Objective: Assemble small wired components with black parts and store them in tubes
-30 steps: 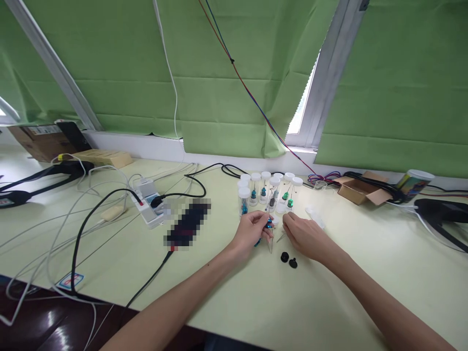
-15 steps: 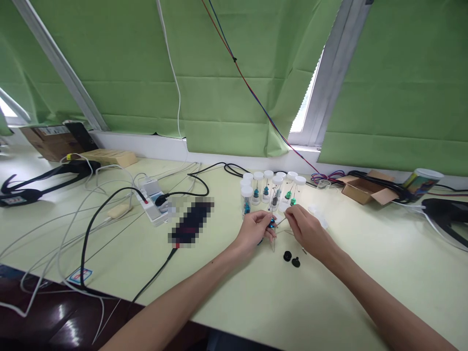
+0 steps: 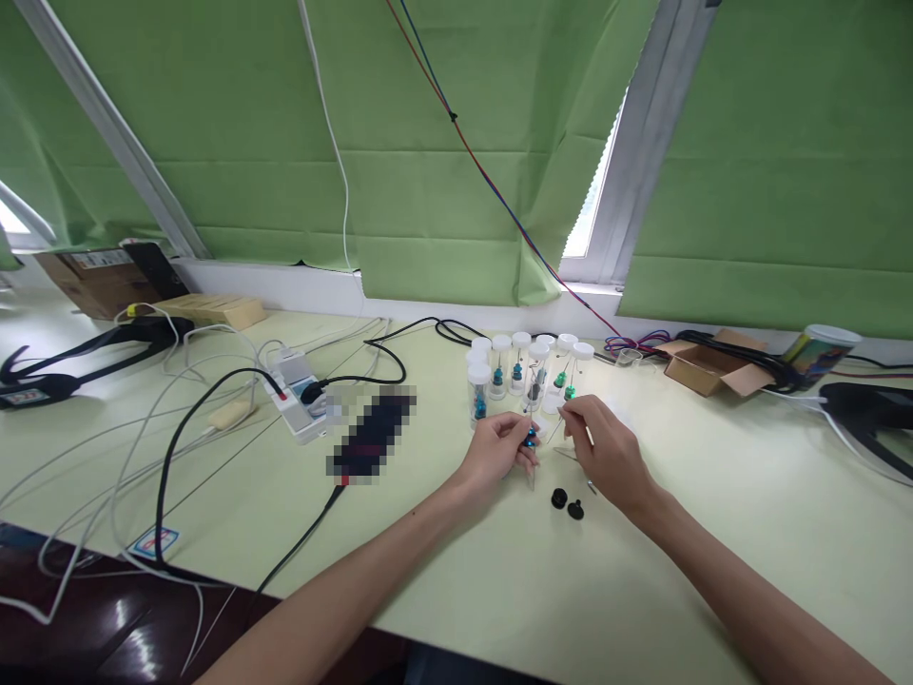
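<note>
My left hand (image 3: 499, 445) pinches a small shiny blue metal part (image 3: 530, 438) with a thin rod through it, held just above the table. To its right, my right hand (image 3: 606, 442) is closed with fingertips on a thin metal rod (image 3: 554, 430), slanting down toward the left hand. Whether the rod touches the blue part I cannot tell. Below the hands lie a black round knob (image 3: 559, 498), a black flanged piece (image 3: 575, 510) and a small metal pin (image 3: 592, 487). Behind stand several white-capped clear vials (image 3: 478, 388) with blue or green parts inside.
A power strip (image 3: 296, 404) with plugs and a blurred dark phone-like slab (image 3: 372, 436) lie left. Cables (image 3: 171, 447) spread across the left side. An open cardboard box (image 3: 703, 366), a printed canister (image 3: 820, 352) and a black frame (image 3: 870, 423) are at right.
My right hand has shifted slightly right, and its thin rod now slants more steeply. My left hand stays in nearly the same place with the blue part. The view has shifted slightly.
</note>
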Motion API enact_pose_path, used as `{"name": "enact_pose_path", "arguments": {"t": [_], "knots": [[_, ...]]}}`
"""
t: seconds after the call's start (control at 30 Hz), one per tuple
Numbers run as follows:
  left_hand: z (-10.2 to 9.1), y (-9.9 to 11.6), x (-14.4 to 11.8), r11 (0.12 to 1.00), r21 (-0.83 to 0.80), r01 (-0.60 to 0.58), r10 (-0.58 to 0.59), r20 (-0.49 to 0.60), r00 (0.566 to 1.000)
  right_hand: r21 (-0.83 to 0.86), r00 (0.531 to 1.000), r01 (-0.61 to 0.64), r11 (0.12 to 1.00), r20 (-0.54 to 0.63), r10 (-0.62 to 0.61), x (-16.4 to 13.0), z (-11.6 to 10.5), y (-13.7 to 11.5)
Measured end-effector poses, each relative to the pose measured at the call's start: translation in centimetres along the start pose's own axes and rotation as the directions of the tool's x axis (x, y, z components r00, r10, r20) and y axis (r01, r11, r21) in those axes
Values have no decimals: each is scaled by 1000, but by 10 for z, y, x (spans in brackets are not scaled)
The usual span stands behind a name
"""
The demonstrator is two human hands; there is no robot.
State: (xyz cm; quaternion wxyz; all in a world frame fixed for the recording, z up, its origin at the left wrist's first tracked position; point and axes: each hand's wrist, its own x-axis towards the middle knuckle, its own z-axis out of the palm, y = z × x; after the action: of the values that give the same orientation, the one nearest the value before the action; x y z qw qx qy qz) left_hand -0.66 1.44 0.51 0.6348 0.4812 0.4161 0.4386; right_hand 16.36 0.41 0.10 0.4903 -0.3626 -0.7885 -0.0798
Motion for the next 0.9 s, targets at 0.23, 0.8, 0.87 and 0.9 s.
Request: {"name": "enact_pose_path", "arguments": {"t": [0.23, 0.8, 0.87, 0.9], "knots": [[1, -1, -3, 1000, 15, -19, 18, 56, 998, -27, 1000, 4, 1000, -10, -4, 2, -1, -3], [4, -4, -7, 999, 8, 32, -33, 139, 990, -106, 1000, 19, 994, -17, -21, 1, 2, -2], [4, -5, -7, 999, 5, 32, -33, 142, 989, -116, 1000, 19, 993, -11, -21, 2, 2, -2], [4, -5, -7, 999, 3, 32, -32, 144, 989, -120, 1000, 22, 993, -10, -23, 2, 2, -2]]}}
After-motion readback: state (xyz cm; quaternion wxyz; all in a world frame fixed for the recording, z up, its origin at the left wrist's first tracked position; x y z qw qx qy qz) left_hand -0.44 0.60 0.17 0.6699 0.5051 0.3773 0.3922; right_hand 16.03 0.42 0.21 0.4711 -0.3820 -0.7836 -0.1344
